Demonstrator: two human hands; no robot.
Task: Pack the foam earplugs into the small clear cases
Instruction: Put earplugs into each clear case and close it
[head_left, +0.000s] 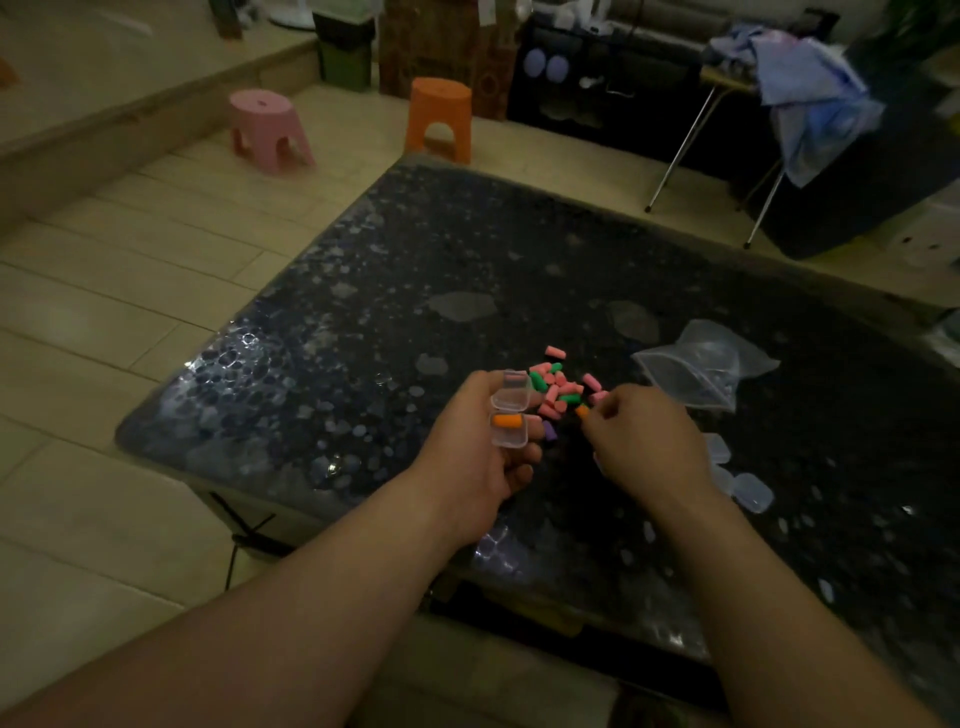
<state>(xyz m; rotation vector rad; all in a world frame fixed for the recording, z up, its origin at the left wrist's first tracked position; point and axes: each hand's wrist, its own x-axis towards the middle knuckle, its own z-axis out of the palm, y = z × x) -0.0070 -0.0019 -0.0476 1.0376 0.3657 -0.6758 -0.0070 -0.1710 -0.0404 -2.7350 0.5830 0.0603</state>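
My left hand holds a small clear case with its lid hinged open; one orange earplug lies in the lower half. My right hand pinches a second orange earplug at its fingertips, just right of the case. A loose pile of pink and green earplugs lies on the dark table just beyond both hands. A purple earplug lies between the hands.
A clear zip bag lies right of the pile. More small clear cases sit right of my right wrist. The dark speckled table ends near my left forearm. Pink stool and orange stool stand on the floor beyond.
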